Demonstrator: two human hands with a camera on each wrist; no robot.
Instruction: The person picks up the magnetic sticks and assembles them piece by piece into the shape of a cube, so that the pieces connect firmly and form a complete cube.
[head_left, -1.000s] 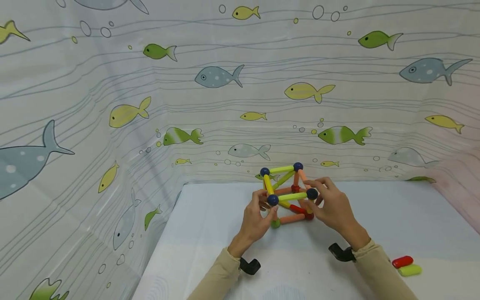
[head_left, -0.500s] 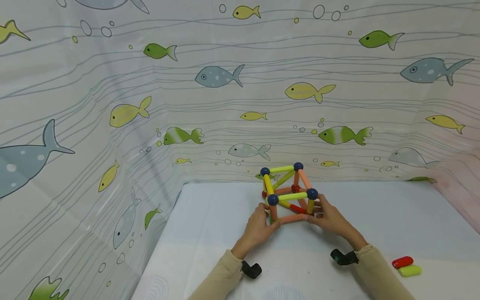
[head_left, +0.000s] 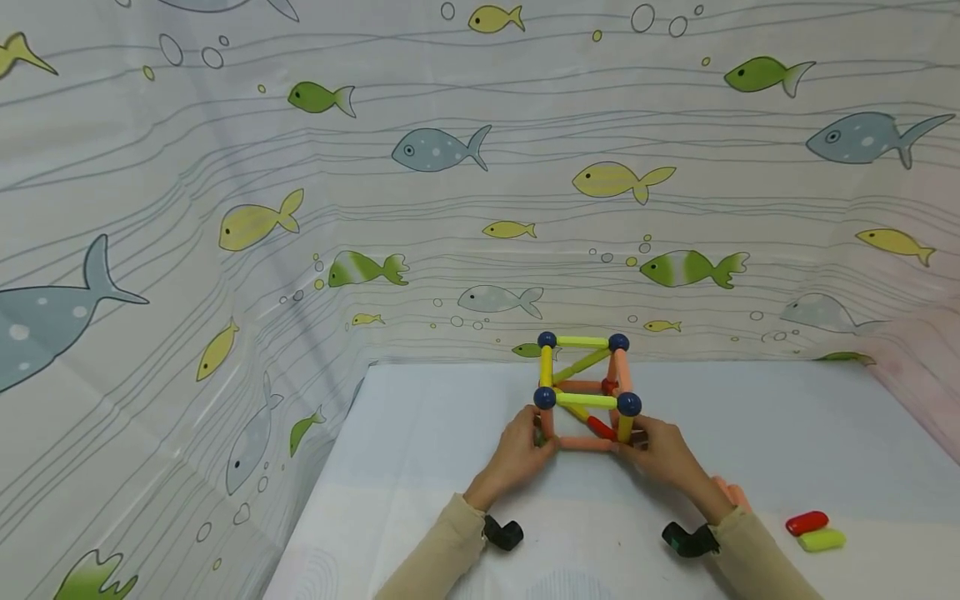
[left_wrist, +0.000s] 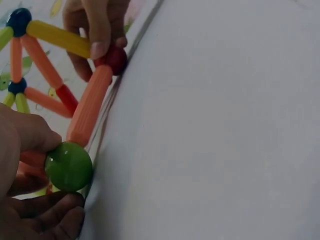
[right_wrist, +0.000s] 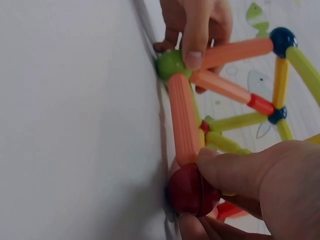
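A cube-shaped frame of magnetic building sticks and balls stands on the table; one yellow-green stick [head_left: 585, 401] forms its upper front edge. Dark blue balls [head_left: 545, 398] mark the top corners. At the lower front left corner my left hand [head_left: 517, 450] pinches a green ball [left_wrist: 69, 167] between thumb and fingers. Opposite it, my right hand [head_left: 663, 450] grips the red ball [right_wrist: 192, 190] of the lower front right corner. An orange stick [right_wrist: 183, 120] joins these two balls. A diagonal with a red end [head_left: 600, 427] crosses inside the frame. In the head view, fingers cover both lower corners.
Loose on the table at the right lie a red stick [head_left: 807, 523] and a yellow-green stick [head_left: 822, 541], side by side. Orange sticks [head_left: 737, 495] show beside the right forearm. A fish-printed sheet [head_left: 420, 233] hangs behind and left of the table [head_left: 420, 433].
Both hands have gone down from the upper front corners to the lower ones. The frame has turned, its front now facing me more squarely. Orange sticks have come into view by the right wrist.
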